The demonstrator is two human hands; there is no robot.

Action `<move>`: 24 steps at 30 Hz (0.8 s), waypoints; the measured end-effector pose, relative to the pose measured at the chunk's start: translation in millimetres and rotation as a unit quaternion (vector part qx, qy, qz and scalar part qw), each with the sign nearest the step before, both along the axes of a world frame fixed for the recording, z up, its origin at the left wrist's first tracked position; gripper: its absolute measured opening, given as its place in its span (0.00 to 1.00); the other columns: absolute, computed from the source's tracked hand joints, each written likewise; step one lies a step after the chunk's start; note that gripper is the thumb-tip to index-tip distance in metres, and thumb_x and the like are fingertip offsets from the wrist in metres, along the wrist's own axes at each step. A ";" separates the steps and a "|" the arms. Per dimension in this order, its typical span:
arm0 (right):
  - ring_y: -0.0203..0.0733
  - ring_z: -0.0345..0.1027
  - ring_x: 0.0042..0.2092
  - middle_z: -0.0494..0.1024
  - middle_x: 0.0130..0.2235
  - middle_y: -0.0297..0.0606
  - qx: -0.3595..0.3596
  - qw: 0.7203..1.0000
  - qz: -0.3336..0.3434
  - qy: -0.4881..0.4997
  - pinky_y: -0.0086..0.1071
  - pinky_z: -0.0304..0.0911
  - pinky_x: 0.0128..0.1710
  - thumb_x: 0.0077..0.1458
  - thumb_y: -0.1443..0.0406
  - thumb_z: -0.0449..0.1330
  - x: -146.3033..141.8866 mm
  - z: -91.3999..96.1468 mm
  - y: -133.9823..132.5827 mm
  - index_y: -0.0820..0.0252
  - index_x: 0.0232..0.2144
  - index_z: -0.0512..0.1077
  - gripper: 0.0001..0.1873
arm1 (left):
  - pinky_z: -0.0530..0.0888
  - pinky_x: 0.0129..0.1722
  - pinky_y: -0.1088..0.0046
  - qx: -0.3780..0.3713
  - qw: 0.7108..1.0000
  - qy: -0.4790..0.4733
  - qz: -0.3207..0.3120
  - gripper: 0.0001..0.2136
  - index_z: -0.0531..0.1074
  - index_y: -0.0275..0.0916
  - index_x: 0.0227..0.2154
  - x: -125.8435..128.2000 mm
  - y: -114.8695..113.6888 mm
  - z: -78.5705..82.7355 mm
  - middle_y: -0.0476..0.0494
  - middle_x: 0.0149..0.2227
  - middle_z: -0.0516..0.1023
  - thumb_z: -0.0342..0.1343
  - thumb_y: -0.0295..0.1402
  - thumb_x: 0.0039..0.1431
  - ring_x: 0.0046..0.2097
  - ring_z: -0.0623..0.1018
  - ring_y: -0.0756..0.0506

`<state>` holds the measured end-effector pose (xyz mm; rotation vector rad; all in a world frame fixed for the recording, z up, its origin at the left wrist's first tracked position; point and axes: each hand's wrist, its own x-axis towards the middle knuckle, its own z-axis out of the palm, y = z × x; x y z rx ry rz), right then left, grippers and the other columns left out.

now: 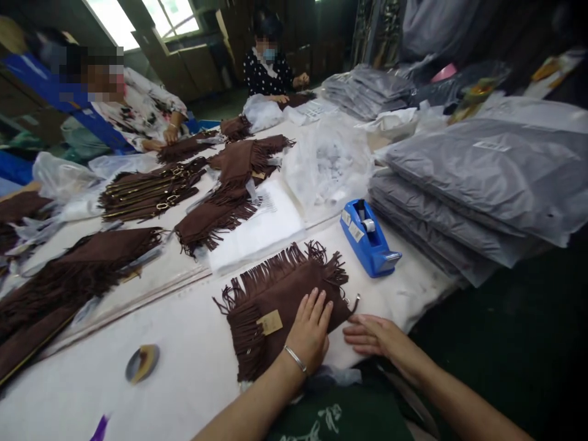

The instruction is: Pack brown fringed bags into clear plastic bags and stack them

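A folded brown fringed suede piece (280, 294) with a tan paper tag (269, 322) lies on the white table (193, 361) in front of me. My left hand (310, 331) rests flat on its near right part, fingers stretched out; a silver bracelet circles the wrist. My right hand (374, 335) lies flat on the table just right of the piece, fingers pointing left toward its edge near a small metal ring (354, 302). Neither hand holds anything.
A blue tape dispenser (367, 237) stands right of the piece. Stacks of grey bagged goods (482, 184) fill the right side. More brown fringed pieces (151, 190), plastic bags (328, 162) and a tape roll (142, 362) lie on the table. Two people work at the far end.
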<state>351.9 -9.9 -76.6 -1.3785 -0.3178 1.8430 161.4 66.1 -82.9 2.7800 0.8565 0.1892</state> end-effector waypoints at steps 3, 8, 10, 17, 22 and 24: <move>0.47 0.73 0.44 0.77 0.43 0.48 0.014 0.995 -0.031 0.092 0.41 0.66 0.47 0.51 0.59 0.62 -9.5 2.9 13.4 0.64 0.44 0.69 0.19 | 0.58 0.60 0.50 0.047 0.997 -0.040 -0.043 0.28 0.58 0.28 0.56 -6.6 0.7 -5.1 0.32 0.62 0.56 0.46 0.19 0.48 0.66 0.44 0.37; 0.41 0.74 0.36 0.80 0.35 0.39 0.045 0.964 -0.223 0.138 0.34 0.71 0.37 0.45 0.68 0.65 -33.8 -14.3 41.9 0.63 0.36 0.72 0.12 | 0.64 0.58 0.51 0.097 0.988 -0.086 -0.081 0.24 0.59 0.31 0.56 -14.3 1.6 -4.6 0.34 0.59 0.62 0.43 0.19 0.54 0.65 0.48 0.40; 0.41 0.74 0.37 0.80 0.34 0.37 0.061 0.951 -0.273 0.134 0.33 0.71 0.39 0.49 0.66 0.62 -33.2 -20.9 56.1 0.61 0.34 0.72 0.08 | 0.64 0.58 0.51 0.101 0.987 -0.091 -0.088 0.23 0.59 0.31 0.56 -15.5 1.7 -3.0 0.34 0.59 0.63 0.43 0.19 0.55 0.65 0.49 0.40; 0.40 0.69 0.49 0.78 0.44 0.37 0.080 0.923 -0.350 0.142 0.36 0.64 0.52 0.58 0.60 0.52 13.6 -17.5 54.4 0.56 0.39 0.72 0.11 | 0.63 0.59 0.51 0.089 0.988 -0.100 -0.081 0.24 0.58 0.32 0.57 -17.4 1.0 -0.7 0.36 0.59 0.63 0.44 0.19 0.56 0.64 0.52 0.40; 0.41 0.62 0.56 0.72 0.52 0.40 0.193 0.905 -0.370 -0.079 0.39 0.49 0.61 0.58 0.58 0.54 16.8 -6.6 -8.4 0.55 0.47 0.69 0.16 | 0.63 0.59 0.51 0.076 0.988 -0.112 -0.076 0.25 0.56 0.33 0.58 -16.9 1.4 0.2 0.35 0.59 0.63 0.43 0.19 0.56 0.64 0.53 0.39; 0.45 0.64 0.55 0.73 0.50 0.47 0.165 0.944 -0.281 -0.050 0.42 0.49 0.61 0.58 0.54 0.53 6.0 -6.0 -27.0 0.62 0.45 0.71 0.21 | 0.63 0.59 0.51 0.070 0.988 -0.116 -0.077 0.25 0.56 0.32 0.58 -17.2 2.1 0.8 0.35 0.59 0.63 0.43 0.19 0.56 0.64 0.53 0.40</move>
